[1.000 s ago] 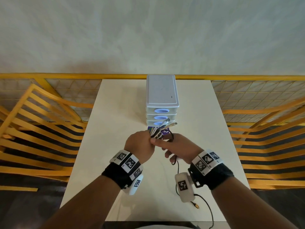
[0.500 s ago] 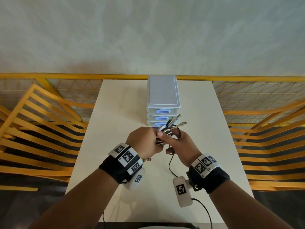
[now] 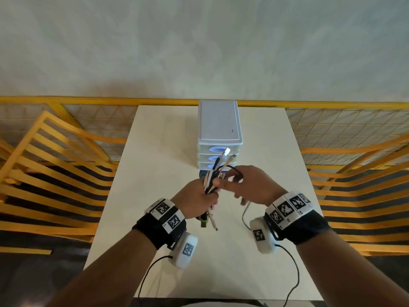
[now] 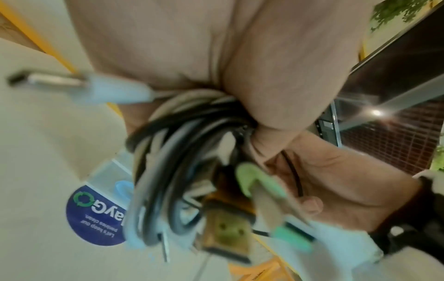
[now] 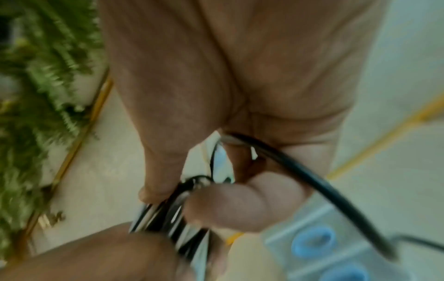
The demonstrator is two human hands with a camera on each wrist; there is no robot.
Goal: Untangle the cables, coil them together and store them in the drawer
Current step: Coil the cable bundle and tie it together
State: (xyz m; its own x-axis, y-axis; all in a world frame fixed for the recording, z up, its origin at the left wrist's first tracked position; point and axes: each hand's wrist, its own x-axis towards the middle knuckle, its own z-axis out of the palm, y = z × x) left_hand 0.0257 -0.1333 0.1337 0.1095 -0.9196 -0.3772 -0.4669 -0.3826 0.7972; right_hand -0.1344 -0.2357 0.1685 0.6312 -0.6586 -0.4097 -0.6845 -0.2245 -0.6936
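Note:
A bundle of black and white cables point(image 3: 213, 178) is held upright over the table's middle, just in front of the white drawer unit point(image 3: 218, 132). My left hand point(image 3: 197, 199) grips the bundle in its fist point(image 4: 182, 133); plug ends hang below the fist point(image 3: 209, 220) and USB plugs stick up in front of the drawers point(image 3: 226, 152). My right hand point(image 3: 247, 185) pinches the bundle's top with thumb and forefinger point(image 5: 173, 197), and a black cable point(image 5: 312, 182) loops over its fingers. All drawers look closed.
The cream table point(image 3: 159, 151) has a round blue sticker point(image 3: 204, 174) at the foot of the drawer unit. Yellow railings point(image 3: 55, 165) flank the table on both sides and behind. The wrist cameras' black leads trail over the near table edge point(image 3: 294, 273).
Both hands have lifted the bundle slightly and shifted right. The right hand has swung outward, drawing a black loop over the bundle's top; plug ends now hang below the left fist.

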